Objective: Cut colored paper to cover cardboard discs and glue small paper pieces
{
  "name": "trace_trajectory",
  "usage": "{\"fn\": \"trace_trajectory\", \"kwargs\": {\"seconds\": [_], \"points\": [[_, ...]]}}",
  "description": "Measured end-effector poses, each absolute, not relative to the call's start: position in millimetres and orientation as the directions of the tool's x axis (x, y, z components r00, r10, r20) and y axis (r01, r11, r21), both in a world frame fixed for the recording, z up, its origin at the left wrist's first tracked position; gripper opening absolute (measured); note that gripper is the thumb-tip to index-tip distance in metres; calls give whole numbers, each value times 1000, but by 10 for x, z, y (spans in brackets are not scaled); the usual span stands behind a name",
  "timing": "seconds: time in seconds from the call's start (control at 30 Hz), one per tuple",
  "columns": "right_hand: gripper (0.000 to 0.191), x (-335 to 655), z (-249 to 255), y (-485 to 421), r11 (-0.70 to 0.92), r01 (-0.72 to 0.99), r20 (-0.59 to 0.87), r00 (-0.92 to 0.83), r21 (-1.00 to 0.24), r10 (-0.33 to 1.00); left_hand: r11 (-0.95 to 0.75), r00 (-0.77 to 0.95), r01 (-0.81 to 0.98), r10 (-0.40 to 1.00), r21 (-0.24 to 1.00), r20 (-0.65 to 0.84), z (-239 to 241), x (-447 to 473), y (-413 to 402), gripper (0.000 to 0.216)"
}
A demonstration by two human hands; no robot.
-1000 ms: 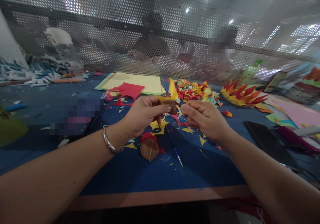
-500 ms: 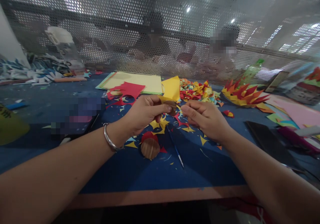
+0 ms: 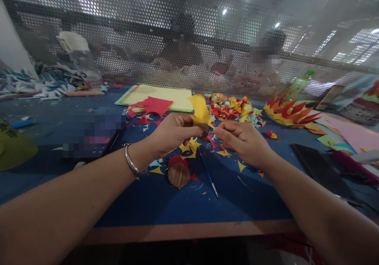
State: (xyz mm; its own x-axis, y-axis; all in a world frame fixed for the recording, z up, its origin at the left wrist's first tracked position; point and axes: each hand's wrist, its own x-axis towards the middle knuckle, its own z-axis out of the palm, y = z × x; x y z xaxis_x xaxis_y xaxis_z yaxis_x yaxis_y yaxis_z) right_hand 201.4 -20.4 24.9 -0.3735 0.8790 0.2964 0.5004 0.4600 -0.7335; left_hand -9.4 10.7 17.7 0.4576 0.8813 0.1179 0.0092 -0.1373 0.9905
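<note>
My left hand (image 3: 174, 135) is closed on a yellow sheet of paper (image 3: 200, 109) together with a round brown wooden piece (image 3: 203, 131), mostly covered by the fingers. At the paper's right edge, the thumb and fingers of my right hand (image 3: 241, 139) are pinched on a narrow yellow strip. Below my hands a second round wooden piece (image 3: 179, 174) leans on a red paper disc (image 3: 177, 161). A thin blue pen-like tool (image 3: 209, 178) lies beside it. Yellow scraps (image 3: 189, 147) with curved cut-outs are under my hands.
Behind my hands are a stack of pale sheets (image 3: 166, 93), torn red paper (image 3: 156, 105) and a heap of coloured bits (image 3: 233, 107). A pointed red-and-yellow paper piece (image 3: 291, 113) and a dark phone (image 3: 319, 170) lie right. A perforated screen (image 3: 133, 32) closes the back.
The yellow paper has bent and twisted, its top leaning left. A narrow strip now stretches from it to my right fingertips. Both hands stay nearly in place.
</note>
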Motion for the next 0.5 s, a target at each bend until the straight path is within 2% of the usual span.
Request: {"fn": "trace_trajectory", "kwargs": {"seconds": [0.17,0.37,0.5], "points": [[49,2030,247,-202,486,531,313,-386,-694,868,-183,456,76,881,980,129,217,-101,84,13],[48,2033,238,-179,475,530,305,-378,-702,874,-145,442,-58,883,988,156,193,-51,82,14],[49,2030,230,-171,493,528,321,-387,-691,864,-143,437,-58,886,988,154,175,-39,90,10]]}}
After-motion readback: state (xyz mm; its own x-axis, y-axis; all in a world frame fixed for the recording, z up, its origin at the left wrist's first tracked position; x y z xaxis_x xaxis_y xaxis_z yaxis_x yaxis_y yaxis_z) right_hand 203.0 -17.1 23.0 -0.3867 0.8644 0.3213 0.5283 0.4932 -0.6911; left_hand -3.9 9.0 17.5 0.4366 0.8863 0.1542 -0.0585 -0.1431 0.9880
